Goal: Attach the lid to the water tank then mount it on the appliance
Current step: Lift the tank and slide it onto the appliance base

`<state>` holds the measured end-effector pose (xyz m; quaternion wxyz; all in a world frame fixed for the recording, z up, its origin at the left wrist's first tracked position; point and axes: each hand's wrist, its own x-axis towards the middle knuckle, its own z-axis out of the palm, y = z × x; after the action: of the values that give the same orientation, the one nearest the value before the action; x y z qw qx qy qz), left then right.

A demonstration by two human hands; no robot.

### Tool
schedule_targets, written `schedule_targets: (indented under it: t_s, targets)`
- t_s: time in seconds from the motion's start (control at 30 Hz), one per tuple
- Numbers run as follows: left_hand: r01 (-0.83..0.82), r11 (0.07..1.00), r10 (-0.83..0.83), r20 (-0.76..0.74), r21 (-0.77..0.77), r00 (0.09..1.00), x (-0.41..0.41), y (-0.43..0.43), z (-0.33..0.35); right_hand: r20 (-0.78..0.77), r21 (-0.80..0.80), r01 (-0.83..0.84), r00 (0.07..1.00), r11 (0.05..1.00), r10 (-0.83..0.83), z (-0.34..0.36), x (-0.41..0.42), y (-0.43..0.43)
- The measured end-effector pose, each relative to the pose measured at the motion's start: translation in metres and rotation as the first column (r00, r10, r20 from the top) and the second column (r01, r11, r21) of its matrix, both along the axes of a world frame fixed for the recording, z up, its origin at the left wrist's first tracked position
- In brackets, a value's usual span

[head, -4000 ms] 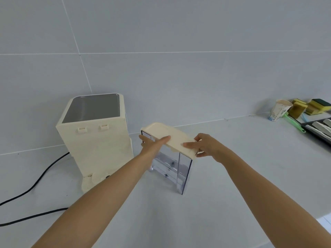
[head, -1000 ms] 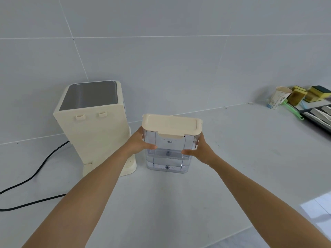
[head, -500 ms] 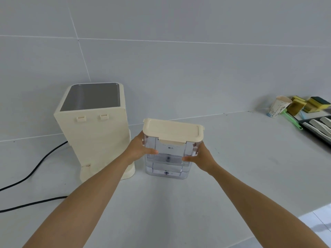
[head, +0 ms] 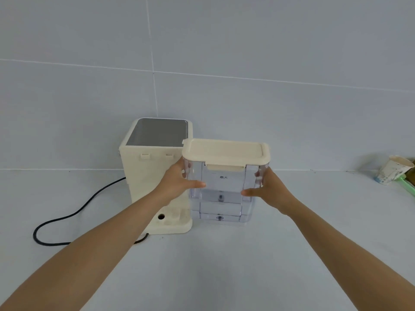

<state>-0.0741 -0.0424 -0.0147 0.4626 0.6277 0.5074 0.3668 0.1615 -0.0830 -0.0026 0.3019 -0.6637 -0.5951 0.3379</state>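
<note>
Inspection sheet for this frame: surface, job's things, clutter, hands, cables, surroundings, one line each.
Surface: pale grey counter, bare in the foreground.
Job's things: clear water tank with the cream lid on top, beside the cream appliance, not yet mounted; whether it rests on the counter or is lifted, cannot tell.
Clutter: paper cup and a green item at the far right edge.
Hands: left hand and right hand grip the tank's opposite sides.
Cables: black cord curls on the counter left of the appliance.
Surroundings: grey tiled wall behind.
</note>
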Motion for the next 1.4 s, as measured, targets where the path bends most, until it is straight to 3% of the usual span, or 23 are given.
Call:
schedule_targets:
  t_s: [0.4, 1.4]
  targets:
    - [-0.154, 0.987, 0.159, -0.116, 0.050, 0.980, -0.107, 0.001, 0.057, -0.081, 0.039, -0.179, 0.980, 0.983, 0.182, 0.040, -0.103, 0.047]
    - [-0.193, 0.975, 0.191, -0.036, -0.105, 0.981, -0.126, 0.017, 0.042, -0.249, -0.042, -0.171, 0.956, 0.984, 0.156, -0.012, -0.138, 0.082]
